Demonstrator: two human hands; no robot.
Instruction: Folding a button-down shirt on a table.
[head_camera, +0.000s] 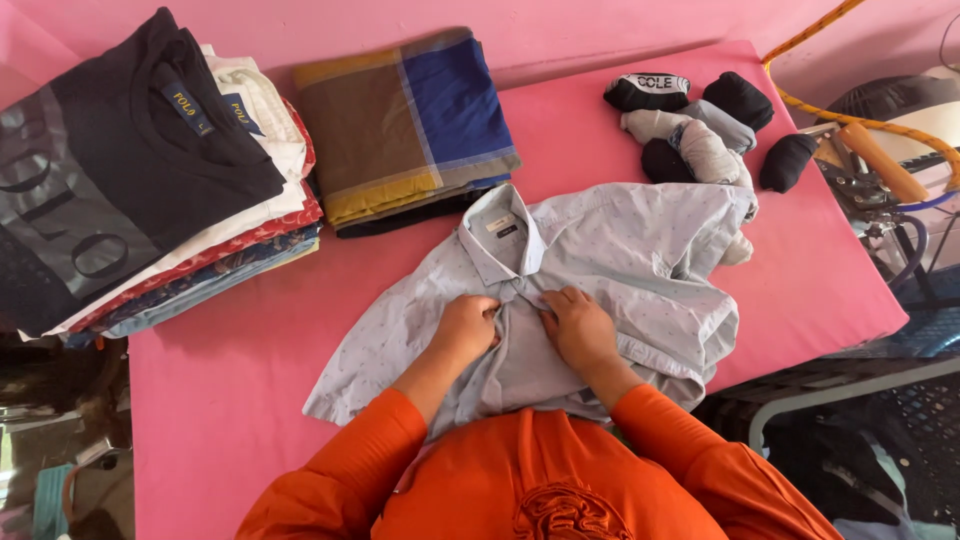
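Note:
A light grey collared shirt (640, 260) lies spread on the pink padded table (230, 380), collar pointing away from me. My left hand (466, 325) pinches the shirt's front placket just below the collar. Beside it, my right hand (578, 325) presses and grips the opposite edge of the placket. Both hands are close together at the shirt's chest. My orange sleeves cover both forearms.
A stack of folded shirts (150, 170) with a black one on top sits at the far left. A folded brown, blue and yellow cloth (410, 125) lies behind the shirt. Rolled socks (700, 120) are at the back right. An iron (870, 170) stands off the table's right edge.

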